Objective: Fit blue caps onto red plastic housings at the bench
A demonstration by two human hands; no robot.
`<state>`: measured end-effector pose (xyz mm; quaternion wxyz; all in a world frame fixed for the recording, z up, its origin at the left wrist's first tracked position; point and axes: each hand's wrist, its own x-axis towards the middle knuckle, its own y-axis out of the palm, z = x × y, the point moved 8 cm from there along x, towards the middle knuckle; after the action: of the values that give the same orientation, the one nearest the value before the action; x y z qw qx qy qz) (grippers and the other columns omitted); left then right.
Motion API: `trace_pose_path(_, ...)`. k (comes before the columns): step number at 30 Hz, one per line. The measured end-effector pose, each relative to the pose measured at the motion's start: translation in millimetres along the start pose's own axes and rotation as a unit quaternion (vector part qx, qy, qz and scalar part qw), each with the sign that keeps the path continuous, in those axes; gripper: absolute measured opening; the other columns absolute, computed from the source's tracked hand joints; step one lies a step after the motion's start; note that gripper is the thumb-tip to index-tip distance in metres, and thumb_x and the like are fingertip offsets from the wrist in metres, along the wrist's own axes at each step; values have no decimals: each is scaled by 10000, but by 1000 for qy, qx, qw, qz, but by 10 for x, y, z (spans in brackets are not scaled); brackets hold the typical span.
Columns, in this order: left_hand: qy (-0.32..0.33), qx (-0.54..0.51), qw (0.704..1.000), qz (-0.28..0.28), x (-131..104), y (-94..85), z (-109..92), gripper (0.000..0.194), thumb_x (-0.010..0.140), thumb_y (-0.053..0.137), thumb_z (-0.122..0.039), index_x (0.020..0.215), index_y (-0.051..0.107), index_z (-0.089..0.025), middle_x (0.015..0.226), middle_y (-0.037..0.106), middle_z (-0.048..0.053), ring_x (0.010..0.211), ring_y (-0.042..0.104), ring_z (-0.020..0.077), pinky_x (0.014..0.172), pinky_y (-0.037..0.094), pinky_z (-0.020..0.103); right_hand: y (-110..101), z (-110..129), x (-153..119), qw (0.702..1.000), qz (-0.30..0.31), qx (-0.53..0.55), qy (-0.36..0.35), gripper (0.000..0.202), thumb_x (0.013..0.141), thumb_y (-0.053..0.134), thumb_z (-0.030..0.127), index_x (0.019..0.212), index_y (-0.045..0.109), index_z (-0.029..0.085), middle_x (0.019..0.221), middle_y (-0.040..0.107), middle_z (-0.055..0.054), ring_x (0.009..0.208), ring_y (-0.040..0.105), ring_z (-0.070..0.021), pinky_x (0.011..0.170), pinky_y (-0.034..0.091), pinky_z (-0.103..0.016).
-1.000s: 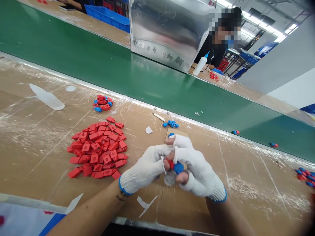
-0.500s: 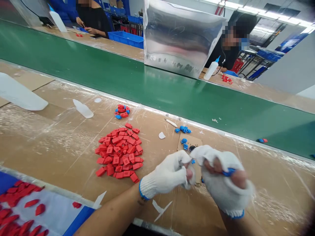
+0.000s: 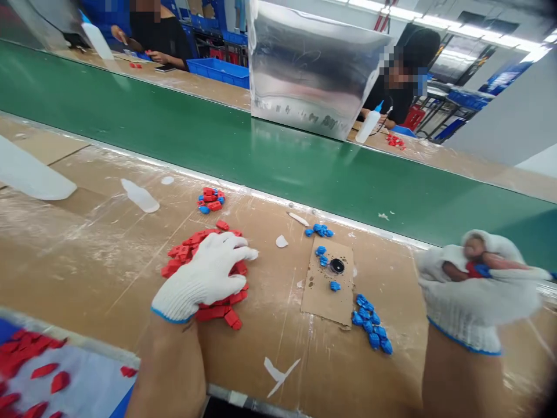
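Note:
My left hand (image 3: 208,271), in a white knitted glove, lies over the pile of small red plastic pieces (image 3: 183,249) with its fingers spread. It covers the middle of the pile, so whether it touches a single piece is hidden. On the right, my right hand (image 3: 483,278), gloved with bare fingertips, is closed around a small red-and-blue piece (image 3: 477,269); motion blurs this hand. Between the hands lies a cardboard piece (image 3: 319,299) bearing a small round black-centred dish (image 3: 336,266) and a few blue pieces (image 3: 335,286). More blue pieces (image 3: 372,325) lie beside it.
A green conveyor belt (image 3: 209,139) runs across, with a shiny metal panel (image 3: 317,69) beyond it. Red-and-blue pieces (image 3: 211,200) sit behind the red pile. A bin of red pieces (image 3: 87,371) is at lower left. Two people work across the belt.
My left hand has gone from beside my right hand to the red pile, opening its fingers. My right hand has moved right, away from the cardboard, and a red part now shows in its grip.

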<state>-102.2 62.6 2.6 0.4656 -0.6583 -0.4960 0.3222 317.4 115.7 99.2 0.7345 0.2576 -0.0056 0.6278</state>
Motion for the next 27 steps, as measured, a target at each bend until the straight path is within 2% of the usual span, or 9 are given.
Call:
trace_pose_path(2,23,46,999,-3,7,114,54,402,781,634,-289,1127,838,-301,1330,784,95,1226,669,393,1072,479,573,136,82,-8,1000,-2,5,-25,216,810,756,366,707,608,246,490,331,85,366,136,-78,366,154,-265)
trace_pose_path(5,71,62,993,-69,53,196,161,251,844,624,-328,945,854,-324,1192,841,68,1106,720,391,942,518,540,406,61,-73,997,75,16,24,370,1005,582,562,776,575,271,479,200,110,380,104,-103,381,198,-280)
trace_pose_path(7,102,43,986,-123,93,226,229,202,840,642,-360,887,837,-343,1121,853,34,1035,727,380,899,531,517,500,51,-117,993,116,16,36,451,1041,488,689,846,552,288,497,142,125,381,82,-111,378,188,-283)
trace_pose_path(10,120,-5,973,-198,126,219,283,202,842,623,-402,891,813,-356,1061,842,12,940,731,369,840,529,512,483,30,-140,993,108,9,42,342,1015,549,653,957,530,316,508,106,146,375,29,-112,352,152,-267)
trace_pose_path(15,125,-49,967,-216,159,201,213,212,868,617,-416,948,800,-343,1117,824,7,956,730,383,836,517,538,444,18,-185,995,96,-16,39,273,956,632,580,1032,531,338,504,121,157,379,34,-109,355,199,-245)
trace_pose_path(18,137,-48,967,-211,184,123,64,197,873,634,-413,954,792,-328,1101,827,16,975,736,381,822,536,519,325,-55,-165,995,80,-43,36,246,925,614,542,952,527,313,499,179,146,389,70,-107,376,222,-251)
trace_pose_path(20,142,-50,968,-203,214,55,-75,175,886,638,-392,943,783,-312,1075,829,19,963,749,352,832,551,493,133,-206,-55,988,41,-144,38,279,924,515,565,860,468,298,518,198,127,402,98,-114,390,238,-261)
trace_pose_path(22,145,-57,968,-196,249,-9,-233,146,890,639,-345,907,773,-289,1034,829,24,933,758,317,843,558,460,-98,-410,145,956,-6,-291,35,321,932,403,588,802,400,294,550,215,104,422,160,-129,418,273,-277)
trace_pose_path(27,143,-78,974,-158,326,-39,-512,136,862,603,-220,837,733,-251,954,809,37,878,746,262,820,545,385,-335,-1015,792,900,7,-435,33,204,871,638,423,801,545,255,679,509,-1,697,522,-206,699,475,-337)
